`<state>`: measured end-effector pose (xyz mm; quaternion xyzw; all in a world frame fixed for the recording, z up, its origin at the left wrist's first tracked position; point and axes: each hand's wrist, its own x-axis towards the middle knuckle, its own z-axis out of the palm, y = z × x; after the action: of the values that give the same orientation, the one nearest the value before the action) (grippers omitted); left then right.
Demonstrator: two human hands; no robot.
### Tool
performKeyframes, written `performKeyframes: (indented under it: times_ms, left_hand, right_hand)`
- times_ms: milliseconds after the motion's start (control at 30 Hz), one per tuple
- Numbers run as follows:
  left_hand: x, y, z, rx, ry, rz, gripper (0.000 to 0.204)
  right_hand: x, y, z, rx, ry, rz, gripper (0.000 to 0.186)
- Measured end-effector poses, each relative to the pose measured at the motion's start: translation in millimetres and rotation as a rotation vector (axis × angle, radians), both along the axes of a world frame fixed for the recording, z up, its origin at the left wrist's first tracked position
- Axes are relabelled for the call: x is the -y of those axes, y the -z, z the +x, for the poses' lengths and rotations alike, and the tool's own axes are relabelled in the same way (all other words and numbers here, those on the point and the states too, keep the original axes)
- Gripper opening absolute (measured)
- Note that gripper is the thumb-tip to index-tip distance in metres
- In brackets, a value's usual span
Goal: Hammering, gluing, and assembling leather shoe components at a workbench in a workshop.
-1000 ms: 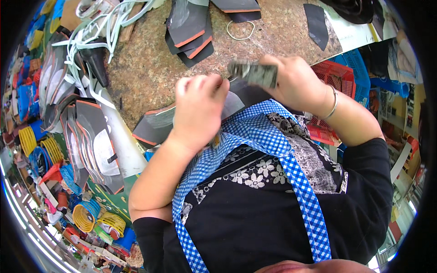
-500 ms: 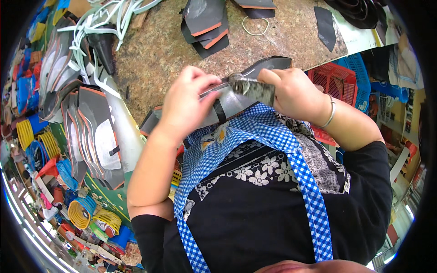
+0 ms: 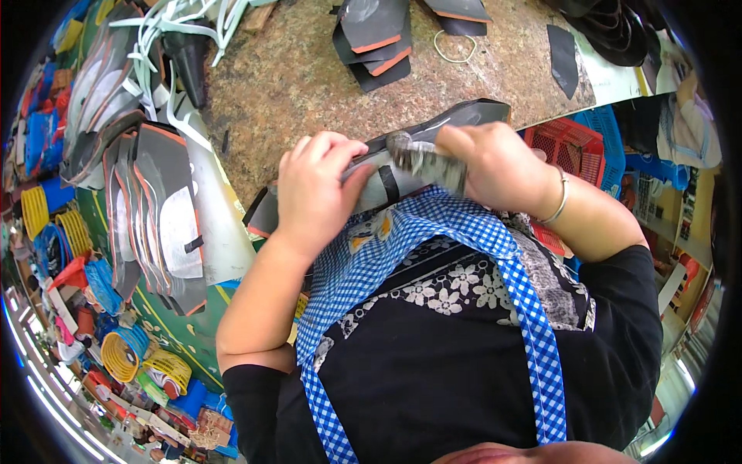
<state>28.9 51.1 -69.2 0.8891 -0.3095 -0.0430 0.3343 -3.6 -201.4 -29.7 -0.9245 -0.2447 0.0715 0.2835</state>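
My left hand point(image 3: 321, 185) is closed on a long dark grey piece point(image 3: 464, 116), leather-like with a pale lining and a short black strip. Its thumb and fingers pinch the folded upper edge. The piece lies along the near edge of the stone-like tabletop, against my apron. In my right hand point(image 3: 502, 166) is a hammer with a worn, greyish metal head point(image 3: 429, 164). The head is on or just over the piece's edge, beside my left fingertips; contact cannot be made out. My right fist hides the handle.
Similar orange-edged panels point(image 3: 170, 209) are stacked at the left, below pale green straps point(image 3: 154, 46) and a black cone point(image 3: 185, 66). More panels point(image 3: 375, 31), a rubber band point(image 3: 454, 48) and a black scrap point(image 3: 563, 62) lie beyond. Red point(image 3: 568, 147) and blue baskets point(image 3: 607, 135) stand right.
My left hand has settled lower over the piece's edge, its fingers closer together. The hammer head has tilted slightly and looks blurred. The whole view has shifted a little.
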Motion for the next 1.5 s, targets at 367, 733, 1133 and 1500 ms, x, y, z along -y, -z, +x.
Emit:
performKeyframes:
  times_ms: [367, 733, 1133, 1500]
  left_hand:
    - [-25, 2, -20, 0.228, -0.012, 0.056, 0.027]
    - [-35, 0, -21, 0.319, -0.045, 0.029, 0.014]
    - [-64, 9, -23, 0.067, -0.06, -0.114, 0.021]
    - [-71, 10, -24, 0.461, 0.157, 0.091, 0.023]
  right_hand:
    - [-16, 0, 23, 0.043, 0.102, 0.022, 0.029]
    - [-52, -2, 14, 0.053, -0.172, -0.034, 0.027]
    - [-38, -4, 16, -0.025, -0.152, -0.025, 0.024]
    - [-64, 1, 25, 0.019, -0.185, 0.033, 0.032]
